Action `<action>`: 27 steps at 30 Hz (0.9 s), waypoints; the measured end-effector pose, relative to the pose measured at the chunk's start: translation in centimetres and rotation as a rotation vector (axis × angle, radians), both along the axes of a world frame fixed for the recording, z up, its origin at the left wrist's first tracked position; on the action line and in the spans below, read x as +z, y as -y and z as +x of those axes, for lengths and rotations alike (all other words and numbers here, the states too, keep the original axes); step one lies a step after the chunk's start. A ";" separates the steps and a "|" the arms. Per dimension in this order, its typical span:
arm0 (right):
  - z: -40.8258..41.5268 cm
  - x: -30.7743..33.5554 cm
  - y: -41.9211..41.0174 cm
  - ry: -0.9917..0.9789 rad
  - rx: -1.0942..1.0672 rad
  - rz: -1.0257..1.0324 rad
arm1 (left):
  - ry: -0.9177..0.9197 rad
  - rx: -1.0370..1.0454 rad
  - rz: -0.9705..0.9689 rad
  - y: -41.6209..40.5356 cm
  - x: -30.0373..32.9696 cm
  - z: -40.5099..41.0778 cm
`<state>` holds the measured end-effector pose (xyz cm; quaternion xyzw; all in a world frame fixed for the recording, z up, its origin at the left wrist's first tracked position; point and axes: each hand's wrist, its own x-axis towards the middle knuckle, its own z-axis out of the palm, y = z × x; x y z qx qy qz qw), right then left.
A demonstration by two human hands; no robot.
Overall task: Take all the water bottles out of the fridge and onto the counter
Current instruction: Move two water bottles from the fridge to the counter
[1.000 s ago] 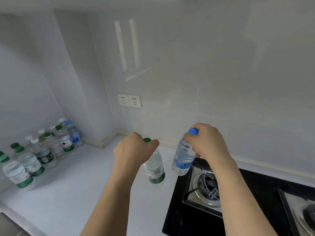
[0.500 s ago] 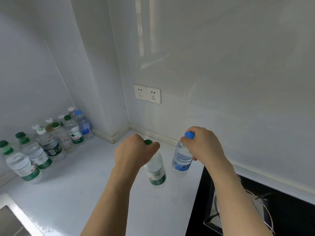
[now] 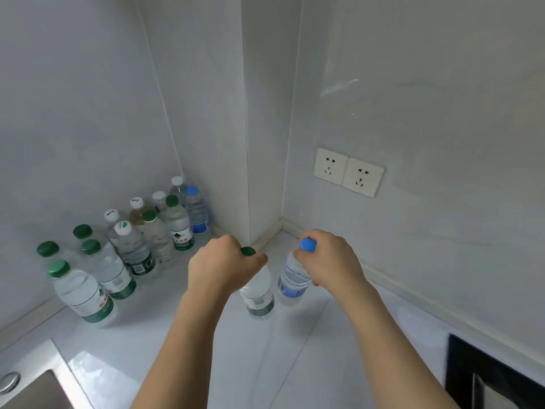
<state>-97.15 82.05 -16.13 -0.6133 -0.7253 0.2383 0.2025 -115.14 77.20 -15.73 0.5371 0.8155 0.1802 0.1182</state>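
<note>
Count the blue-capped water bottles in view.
2. One blue-capped bottle stands at the back of the bottle cluster, by the wall corner; the other blue-capped bottle is gripped near its cap by the right hand. The cluster could hide more.
</note>
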 end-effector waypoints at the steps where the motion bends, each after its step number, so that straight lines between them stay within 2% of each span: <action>1: -1.7 -0.3 -0.8 0.009 0.027 -0.010 | 0.008 0.015 0.001 -0.4 -0.4 -1.6; 12: -16.4 -3.2 -10.1 0.084 0.320 -0.075 | -0.042 0.080 -0.049 -5.6 -4.4 -14.2; 27: -26.6 -7.7 -20.0 0.249 0.532 -0.048 | -0.109 -0.024 -0.070 -13.6 -8.5 -20.7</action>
